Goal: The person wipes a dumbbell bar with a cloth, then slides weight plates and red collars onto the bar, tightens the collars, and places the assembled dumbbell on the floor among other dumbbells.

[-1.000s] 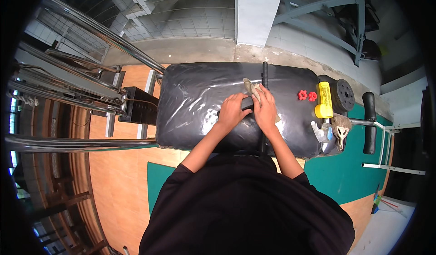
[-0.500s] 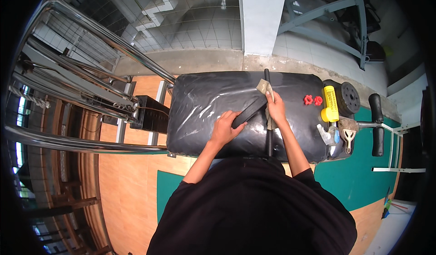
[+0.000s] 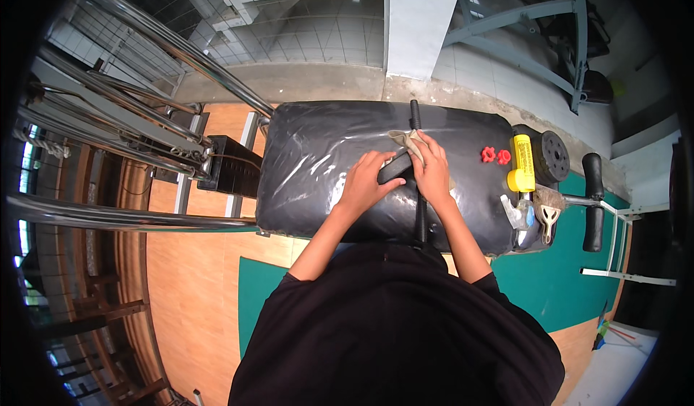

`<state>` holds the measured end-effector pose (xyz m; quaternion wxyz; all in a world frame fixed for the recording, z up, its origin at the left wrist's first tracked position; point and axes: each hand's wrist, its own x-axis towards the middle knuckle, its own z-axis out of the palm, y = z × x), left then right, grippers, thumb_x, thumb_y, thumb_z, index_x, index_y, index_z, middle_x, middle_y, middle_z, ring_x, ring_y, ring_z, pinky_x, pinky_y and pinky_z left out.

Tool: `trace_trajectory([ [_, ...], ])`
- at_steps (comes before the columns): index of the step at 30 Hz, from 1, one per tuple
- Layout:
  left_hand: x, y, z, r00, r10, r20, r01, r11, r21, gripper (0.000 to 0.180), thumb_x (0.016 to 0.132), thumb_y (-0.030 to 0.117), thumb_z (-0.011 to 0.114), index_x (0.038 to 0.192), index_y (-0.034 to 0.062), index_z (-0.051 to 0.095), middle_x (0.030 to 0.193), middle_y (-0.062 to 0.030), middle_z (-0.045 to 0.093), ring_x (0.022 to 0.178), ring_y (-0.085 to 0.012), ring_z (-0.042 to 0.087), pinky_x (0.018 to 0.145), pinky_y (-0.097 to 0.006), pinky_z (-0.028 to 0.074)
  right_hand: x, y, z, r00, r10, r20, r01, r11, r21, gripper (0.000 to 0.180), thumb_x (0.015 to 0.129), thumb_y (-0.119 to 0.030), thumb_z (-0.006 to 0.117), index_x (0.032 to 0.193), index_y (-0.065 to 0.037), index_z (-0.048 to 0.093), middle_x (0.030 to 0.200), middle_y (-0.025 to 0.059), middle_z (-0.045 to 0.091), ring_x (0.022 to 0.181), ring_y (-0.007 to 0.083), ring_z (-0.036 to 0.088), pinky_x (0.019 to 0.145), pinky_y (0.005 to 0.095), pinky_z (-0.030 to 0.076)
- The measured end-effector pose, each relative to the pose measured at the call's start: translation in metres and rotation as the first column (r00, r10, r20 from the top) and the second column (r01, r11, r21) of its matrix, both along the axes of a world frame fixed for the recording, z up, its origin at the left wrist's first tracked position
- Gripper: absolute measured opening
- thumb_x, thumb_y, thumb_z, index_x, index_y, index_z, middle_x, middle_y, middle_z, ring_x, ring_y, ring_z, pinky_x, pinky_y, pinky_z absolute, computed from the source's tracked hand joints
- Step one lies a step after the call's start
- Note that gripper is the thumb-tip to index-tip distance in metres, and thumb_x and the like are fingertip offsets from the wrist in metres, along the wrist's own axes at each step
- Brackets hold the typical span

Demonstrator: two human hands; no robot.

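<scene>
Across a black padded bench [image 3: 311, 160] lies a thin black rod [image 3: 421, 214] with ridged ends. Against it, at a slant, is a thick dark grey bar [image 3: 395, 168]; whether the two are joined I cannot tell. My left hand [image 3: 365, 180] grips the bar's lower end, thumb along the near side. In my right hand [image 3: 432, 171] is a beige cloth [image 3: 402, 139], bunched over the bar's upper end beside the rod. Its fingers partly hide that spot. To the right on the bench sit two red star-shaped nuts [image 3: 496, 155].
On the right end are a yellow bottle [image 3: 522, 164], a spray bottle [image 3: 517, 213], a white-handled scraper [image 3: 549, 222] and black weight plates [image 3: 553, 156]. Chrome rails [image 3: 144, 220] with a weight stack [image 3: 230, 166] stand left. A white pillar [image 3: 421, 30] rises beyond the bench.
My left hand has slid up and right along the bar, closer to my right hand. The cloth has shifted left and now bunches around the bar's upper end.
</scene>
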<state>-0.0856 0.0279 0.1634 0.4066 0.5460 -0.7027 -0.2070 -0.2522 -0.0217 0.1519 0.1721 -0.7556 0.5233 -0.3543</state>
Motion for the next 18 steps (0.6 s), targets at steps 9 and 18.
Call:
trace_trajectory([
  [9,0.015,0.014,-0.031,0.999,0.038,0.018,-0.039,0.997,0.065,0.038,0.076,0.018,0.071,0.109,0.0041,0.059,0.093,-0.0107,0.060,0.086,-0.0291,0.060,0.073,-0.037,0.049,-0.034,-0.054,-0.029,0.958,-0.165,0.236,0.091,0.952,0.294,0.034,0.093,-0.030,0.049,0.113,-0.003,0.060,0.116,0.0124,0.057,0.104,0.0293,0.056,0.089,0.0335,0.042],
  [18,0.001,0.010,0.001,0.962,-0.162,0.219,0.191,0.975,-0.117,0.042,0.066,0.019,0.071,0.105,0.0086,0.063,0.082,-0.0043,0.054,0.079,-0.0220,0.055,0.059,-0.035,0.049,-0.039,-0.006,-0.045,0.893,-0.381,0.238,0.214,0.826,0.521,0.035,0.094,-0.031,0.047,0.111,-0.003,0.060,0.109,0.0148,0.059,0.103,0.0308,0.056,0.090,0.0345,0.040],
])
